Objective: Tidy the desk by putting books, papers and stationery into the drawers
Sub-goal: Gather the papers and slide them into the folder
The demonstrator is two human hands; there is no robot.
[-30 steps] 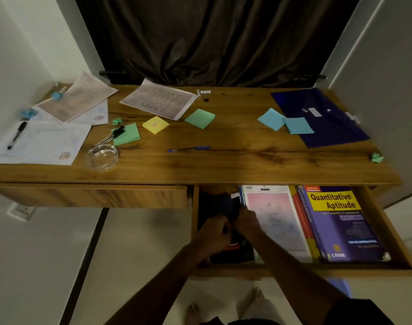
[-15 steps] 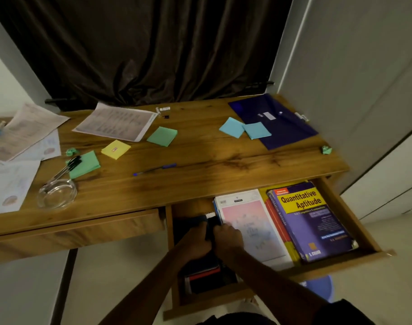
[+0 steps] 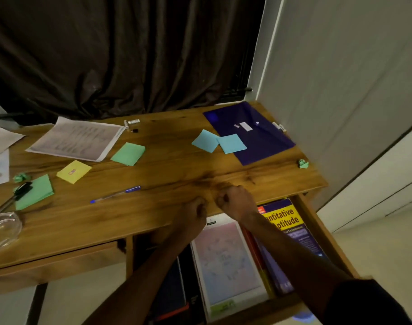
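Purple book (image 3: 292, 233) cover in drawer: "ntitative ptitude", partly hidden by arm.

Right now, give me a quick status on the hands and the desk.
Left hand and right hand fisted, empty, above the desk edge. Right drawer open, books inside. Blue pen, sticky notes, papers not yet stowed.

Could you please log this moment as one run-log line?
left hand: fisted, empty | right hand: fisted, empty | open wooden right drawer: books inside | blue ballpoint pen: on desk

Both forearms are bare. The right arm (image 3: 294, 252) carries a dark sleeve (image 3: 364, 303) at lower right of the frame. No rings or watch visible.
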